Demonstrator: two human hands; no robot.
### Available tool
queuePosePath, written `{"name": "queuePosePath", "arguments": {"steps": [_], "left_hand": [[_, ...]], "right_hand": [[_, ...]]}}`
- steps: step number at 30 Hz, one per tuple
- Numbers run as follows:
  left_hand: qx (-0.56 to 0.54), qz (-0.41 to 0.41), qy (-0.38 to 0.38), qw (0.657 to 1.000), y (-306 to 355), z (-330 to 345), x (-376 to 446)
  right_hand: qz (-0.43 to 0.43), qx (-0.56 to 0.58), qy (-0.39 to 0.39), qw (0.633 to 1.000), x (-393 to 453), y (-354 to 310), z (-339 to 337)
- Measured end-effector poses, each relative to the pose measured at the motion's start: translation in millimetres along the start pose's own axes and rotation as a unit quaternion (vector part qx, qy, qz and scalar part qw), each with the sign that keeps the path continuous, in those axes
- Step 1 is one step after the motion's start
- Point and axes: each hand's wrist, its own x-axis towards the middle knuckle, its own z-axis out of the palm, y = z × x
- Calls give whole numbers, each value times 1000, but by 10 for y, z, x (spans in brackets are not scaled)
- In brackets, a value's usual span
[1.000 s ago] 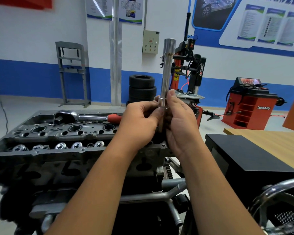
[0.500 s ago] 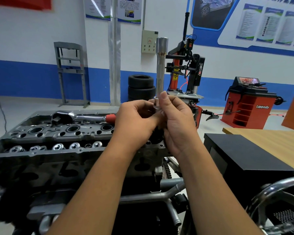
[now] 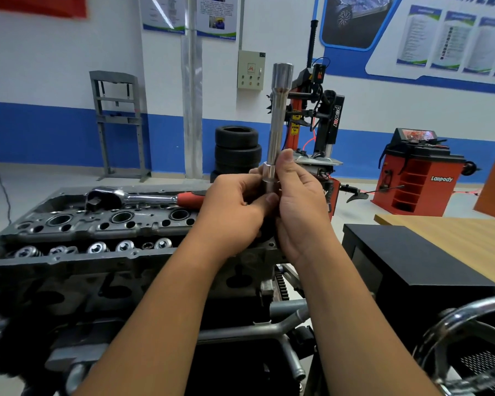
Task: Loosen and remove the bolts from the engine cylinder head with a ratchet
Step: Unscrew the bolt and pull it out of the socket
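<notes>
In a workshop, the cylinder head (image 3: 97,232) sits below both hands. The left hand (image 3: 235,212) and right hand (image 3: 300,201) grip the extension bar (image 3: 277,124), which rises upright above the fingers. The ratchet (image 3: 143,197) lies left of them, nearer the left hand.

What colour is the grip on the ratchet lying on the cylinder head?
Red, on the ratchet handle; seen in the head view.

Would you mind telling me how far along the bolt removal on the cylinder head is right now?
Done: nothing I can confirm; I cannot tell whether any bolts are out. In hand: the left hand and right hand both grip the lower end of a long extension bar, held upright, with a socket at its base. Left: the ratchet lies unused on the cylinder head, so loosening apparently still lies ahead.
</notes>
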Motion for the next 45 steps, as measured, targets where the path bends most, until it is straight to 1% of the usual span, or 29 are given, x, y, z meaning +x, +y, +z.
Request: {"name": "queuePosePath", "arguments": {"steps": [2, 5, 7, 9, 13, 14, 16, 19, 21, 24, 26, 27, 29, 32, 34, 36, 38, 40, 43, 45], "left_hand": [[18, 6, 12, 1000, 0, 17, 9], [51, 13, 63, 997, -10, 51, 7], [53, 5, 92, 994, -23, 54, 5], [54, -3, 106, 993, -32, 42, 7], [65, -8, 44, 997, -4, 25, 9], [66, -12, 39, 997, -4, 21, 9], [66, -14, 54, 996, -12, 24, 12], [82, -8, 104, 991, -26, 51, 2], [102, -6, 108, 989, -33, 66, 0], [103, -11, 65, 993, -35, 40, 9], [80, -20, 32, 996, -28, 11, 6], [77, -21, 28, 996, -24, 2, 3], [81, -15, 43, 996, -37, 5, 1], [87, -10, 79, 993, -61, 37, 6], [80, -7, 72, 994, -57, 34, 9], [73, -5, 41, 996, -44, 12, 14], [68, -12, 26, 997, -43, -10, 23], [69, -21, 42, 996, -56, -12, 28], [83, -22, 84, 993, -69, 14, 19], [102, -9, 81, 991, -64, 24, 21]], "right_hand": [[-4, 11, 8, 1000, 4, 3, 5], [-23, 26, 2, 999, -6, 3, -13], [-22, 20, 1, 1000, -21, 3, -19], [-19, 2, -5, 1000, -31, 5, -13], [-17, -36, -2, 999, -51, -9, 38], [-13, -40, -2, 999, -47, -9, 42], [-10, -36, -4, 999, -43, -9, 43], [-29, -37, -5, 999, -66, -23, 49], [-43, -58, -6, 997, -74, -16, 61], [-37, -73, 10, 997, -68, -5, 71], [-22, -53, 21, 998, -45, 1, 43], [-16, -40, 21, 999, -37, 1, 32], [-17, -25, 16, 999, -39, 2, 27], [-32, -36, 13, 999, -48, 7, 29], [-34, -33, 6, 999, -43, 16, 23], [-30, -27, 3, 999, -42, 17, 25], [-22, -31, 3, 999, -37, 15, 26], [-13, -30, -1, 999, -47, 3, 31], [-35, -55, 0, 998, -70, -12, 39], [-52, -79, 3, 996, -79, -8, 56]]}}
